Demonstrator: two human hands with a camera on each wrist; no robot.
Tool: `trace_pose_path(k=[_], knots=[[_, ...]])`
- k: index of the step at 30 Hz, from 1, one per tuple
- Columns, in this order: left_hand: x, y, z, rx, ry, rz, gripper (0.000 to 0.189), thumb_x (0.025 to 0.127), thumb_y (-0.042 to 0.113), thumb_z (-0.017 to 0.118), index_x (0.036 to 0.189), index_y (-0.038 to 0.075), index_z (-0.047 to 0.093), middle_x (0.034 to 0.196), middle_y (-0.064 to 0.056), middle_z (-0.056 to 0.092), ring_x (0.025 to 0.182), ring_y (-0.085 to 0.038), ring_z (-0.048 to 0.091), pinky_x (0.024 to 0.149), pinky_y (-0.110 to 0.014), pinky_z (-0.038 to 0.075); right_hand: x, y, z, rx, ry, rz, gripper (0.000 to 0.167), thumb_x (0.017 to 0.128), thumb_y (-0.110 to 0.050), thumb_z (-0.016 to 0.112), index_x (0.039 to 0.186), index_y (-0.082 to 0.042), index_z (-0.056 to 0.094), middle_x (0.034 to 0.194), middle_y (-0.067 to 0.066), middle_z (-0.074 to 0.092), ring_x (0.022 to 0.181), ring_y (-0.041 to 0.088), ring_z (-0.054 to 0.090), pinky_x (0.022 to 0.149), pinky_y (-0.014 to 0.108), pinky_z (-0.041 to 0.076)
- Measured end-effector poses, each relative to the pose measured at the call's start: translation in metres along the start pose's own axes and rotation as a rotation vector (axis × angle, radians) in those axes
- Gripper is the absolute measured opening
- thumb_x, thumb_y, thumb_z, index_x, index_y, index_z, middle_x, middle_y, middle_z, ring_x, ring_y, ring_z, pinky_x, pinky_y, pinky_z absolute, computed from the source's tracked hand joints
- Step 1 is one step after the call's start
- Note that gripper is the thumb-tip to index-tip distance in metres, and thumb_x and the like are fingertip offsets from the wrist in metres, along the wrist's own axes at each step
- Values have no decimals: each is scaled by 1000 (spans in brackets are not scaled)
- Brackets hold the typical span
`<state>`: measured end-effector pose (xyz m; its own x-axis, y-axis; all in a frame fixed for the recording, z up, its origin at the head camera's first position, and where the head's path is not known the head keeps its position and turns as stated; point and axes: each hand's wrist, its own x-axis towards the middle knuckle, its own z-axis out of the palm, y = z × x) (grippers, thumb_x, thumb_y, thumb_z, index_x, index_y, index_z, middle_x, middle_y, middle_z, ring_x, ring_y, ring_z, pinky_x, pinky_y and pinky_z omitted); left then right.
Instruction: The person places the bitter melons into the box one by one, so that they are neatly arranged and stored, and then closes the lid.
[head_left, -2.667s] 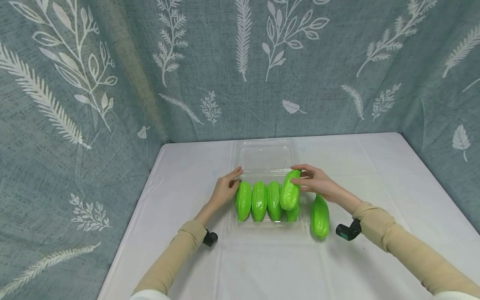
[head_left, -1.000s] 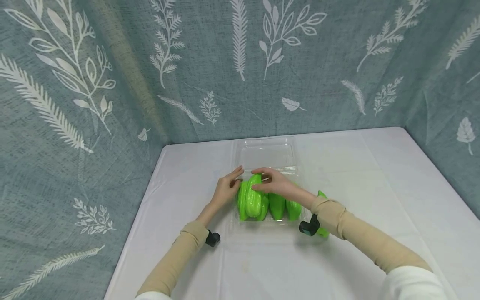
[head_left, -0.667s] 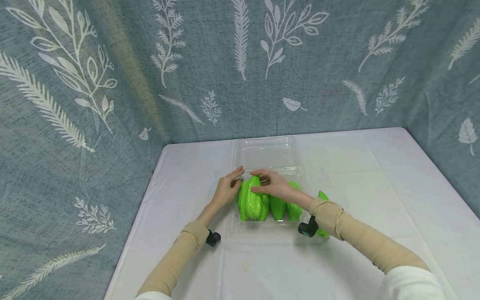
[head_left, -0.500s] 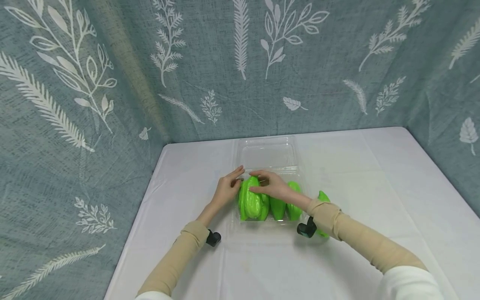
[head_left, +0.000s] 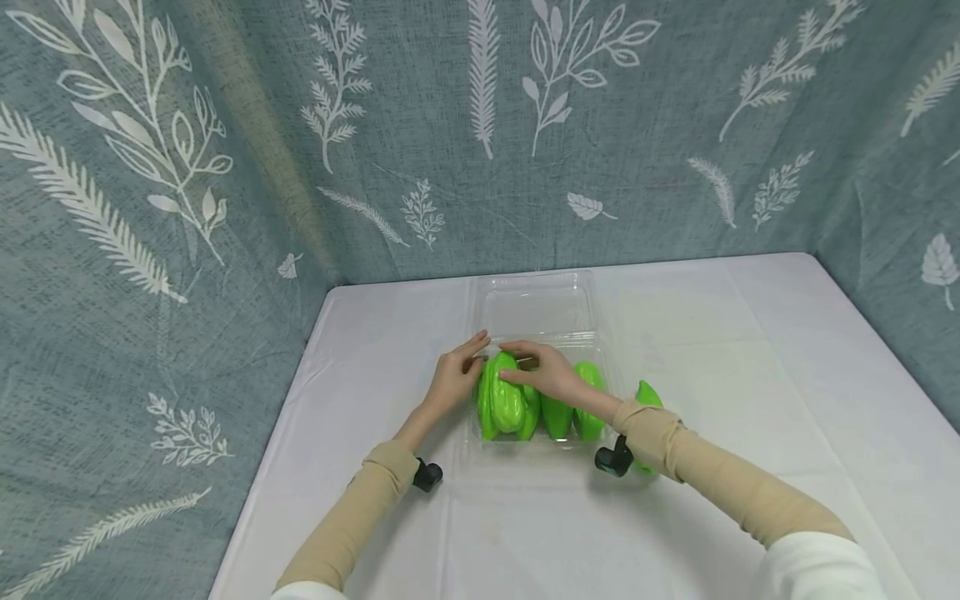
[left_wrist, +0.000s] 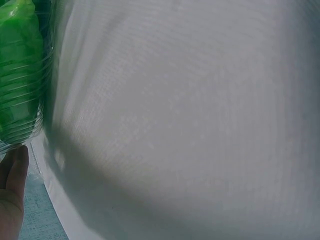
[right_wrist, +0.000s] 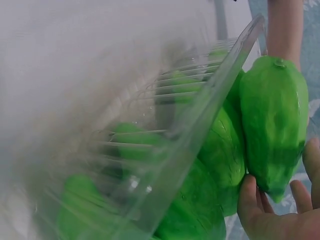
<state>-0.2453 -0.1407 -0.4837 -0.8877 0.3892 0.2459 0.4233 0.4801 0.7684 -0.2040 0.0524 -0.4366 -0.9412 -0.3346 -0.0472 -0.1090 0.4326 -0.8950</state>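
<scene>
My right hand (head_left: 551,371) holds a glossy green papaya (head_left: 507,407) by its far end, fingers and thumb on either side. In the right wrist view this held papaya (right_wrist: 274,120) lies against others in a clear plastic clamshell box (head_left: 570,442). It rests above the two leftmost papayas, partly covering them. Two more, a middle papaya (head_left: 557,417) and a right papaya (head_left: 590,417), lie in the base, partly hidden by my right hand. My left hand (head_left: 452,377) touches the box's left side with fingers extended; its fingertips (left_wrist: 21,155) meet the ribbed wall in the left wrist view.
The box's lid (head_left: 534,304) lies folded back behind the base. One loose papaya (head_left: 648,395) lies on the white tablecloth (head_left: 525,533) right of the box, mostly hidden under my right forearm. A patterned grey-green curtain (head_left: 450,125) surrounds the table's back and sides.
My right hand has carried the held papaya leftward from the box's right end to above the left ones, then lowered it slightly. My left hand stays at the left side.
</scene>
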Motion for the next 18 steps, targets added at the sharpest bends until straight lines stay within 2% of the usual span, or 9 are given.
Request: trace_pose_path(k=[10,15,18], knots=[[1,1,0,9,2,-19,39,90,-7,51,128,-5,55,141,-15,49,119,-29,58,93,-35,54,-4,1,-4,53,33,4,54,89,-21,65,137,-3,48,137,22,51,119,40,56,96,45,52],[3,0,0,7,7,-21,39,89,-7,51,128,-6,55,141,-15,49,115,-30,61,92,-35,55,-6,2,-13,74,54,0,53,90,-19,64,138,-4,47,135,26,51,119,42,55,97,46,51],[3,0,0,13,2,-22,39,90,-6,51,128,-6,55,141,-15,49,118,-30,59,92,-36,54,-9,2,-21,97,52,8,53,91,-20,63,139,-6,46,137,26,50,120,41,54,98,47,50]])
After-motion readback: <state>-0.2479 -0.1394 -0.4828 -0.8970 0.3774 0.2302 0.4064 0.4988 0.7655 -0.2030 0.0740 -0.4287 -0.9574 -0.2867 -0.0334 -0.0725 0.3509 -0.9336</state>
